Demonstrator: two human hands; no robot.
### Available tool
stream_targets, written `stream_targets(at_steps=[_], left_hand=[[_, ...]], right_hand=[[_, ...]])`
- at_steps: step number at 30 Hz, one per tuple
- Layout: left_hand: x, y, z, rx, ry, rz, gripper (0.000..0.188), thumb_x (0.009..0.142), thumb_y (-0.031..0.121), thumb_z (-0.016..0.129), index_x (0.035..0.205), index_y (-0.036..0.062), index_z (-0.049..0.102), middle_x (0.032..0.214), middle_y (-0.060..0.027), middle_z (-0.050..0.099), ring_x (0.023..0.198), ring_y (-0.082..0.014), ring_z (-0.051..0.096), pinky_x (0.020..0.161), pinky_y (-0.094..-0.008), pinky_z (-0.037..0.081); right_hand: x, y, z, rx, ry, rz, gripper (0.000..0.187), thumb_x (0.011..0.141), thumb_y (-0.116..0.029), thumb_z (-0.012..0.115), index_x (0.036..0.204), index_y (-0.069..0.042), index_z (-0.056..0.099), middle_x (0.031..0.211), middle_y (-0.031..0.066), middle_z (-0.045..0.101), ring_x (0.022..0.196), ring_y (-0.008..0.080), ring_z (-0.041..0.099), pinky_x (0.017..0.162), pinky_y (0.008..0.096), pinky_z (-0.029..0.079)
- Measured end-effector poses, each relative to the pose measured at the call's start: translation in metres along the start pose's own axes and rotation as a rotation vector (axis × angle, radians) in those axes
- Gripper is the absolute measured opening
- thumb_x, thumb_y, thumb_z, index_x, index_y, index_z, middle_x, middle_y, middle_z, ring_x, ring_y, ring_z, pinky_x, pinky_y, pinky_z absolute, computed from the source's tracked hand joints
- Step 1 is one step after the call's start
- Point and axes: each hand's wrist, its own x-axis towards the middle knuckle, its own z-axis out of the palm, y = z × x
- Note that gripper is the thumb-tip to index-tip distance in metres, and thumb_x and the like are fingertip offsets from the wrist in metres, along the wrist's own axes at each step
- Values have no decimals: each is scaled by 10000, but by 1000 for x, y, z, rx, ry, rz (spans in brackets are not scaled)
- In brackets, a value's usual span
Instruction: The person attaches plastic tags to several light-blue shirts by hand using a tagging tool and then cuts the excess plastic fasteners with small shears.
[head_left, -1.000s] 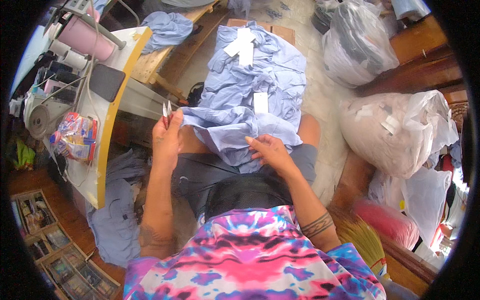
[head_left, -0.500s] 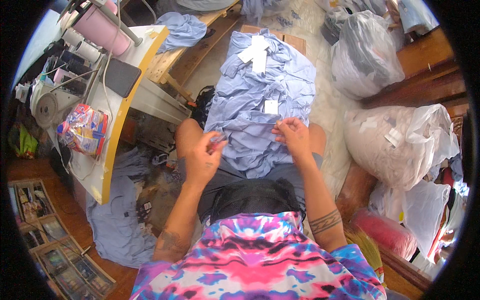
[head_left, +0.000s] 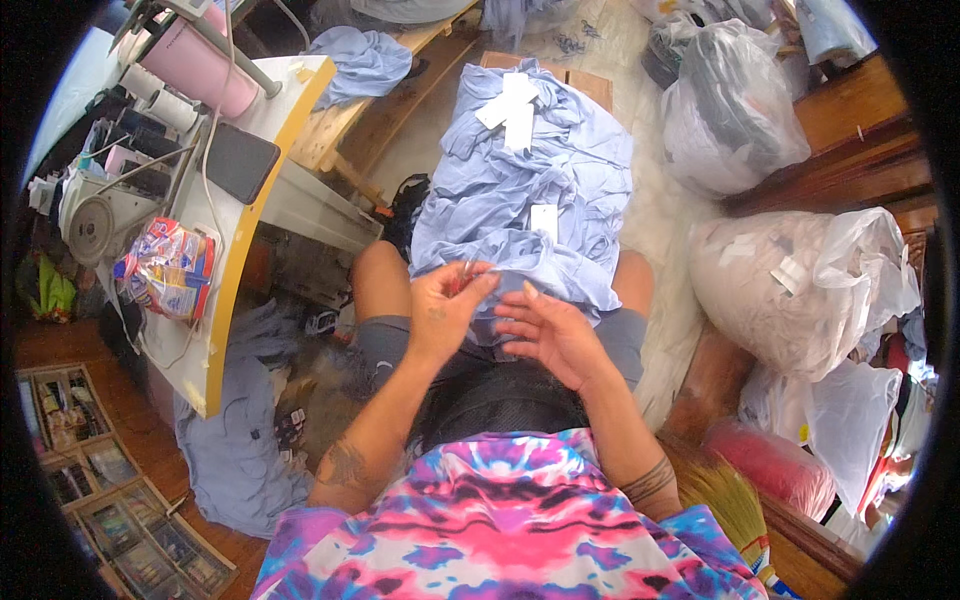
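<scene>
Now the blue cloth pile (head_left: 590, 175), w/ white tags (head_left: 518, 128) on top, is bunched between & past the knees (head_left: 380, 280); since approx. ½ sec ago the left hand (head_left: 447, 305) & right hand (head_left: 552, 335) have been brought together over its near edge, so handling's apparently centred there. Red snips (head_left: 457, 286), mostly hidden, seem clasped in the left's closed fingers; the right's held half open, nothing seen in its grip. Farther out, a yellow-edged tabletop (head_left: 195, 378) (L) & stuffed plastic bags (head_left: 735, 115) (R) are seen.

Got my left hand (head_left: 445, 305) curled in a pinch, right hand (head_left: 555, 335) beside it, fingers (head_left: 520, 329) loosely spread, forearms (head_left: 375, 430) angled inward.
</scene>
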Motion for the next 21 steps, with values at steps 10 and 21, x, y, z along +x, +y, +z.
stream_targets(at_steps=[10, 21], left_hand=[[-60, 44, 19, 245, 13, 249, 192, 911, 57, 788, 1073, -43, 761, 816, -7, 682, 697, -53, 556, 626, -203, 447], [-54, 71, 11, -207, -196, -202, 288, 1047, 219, 622, 1190, -19, 698, 877, -13, 659, 669, -38, 557, 581, -197, 470]], right_hand=[[-11, 14, 20, 269, -93, -81, 208, 1040, -344, 654, 1075, -141, 624, 1064, 17, 708, 1028, 152, 673, 910, 403, 542], [-22, -7, 15, 87, -103, -246, 239, 1013, -197, 696, 1177, -77, 572, 1165, 106, 709, 1051, 232, 699, 898, 415, 571]])
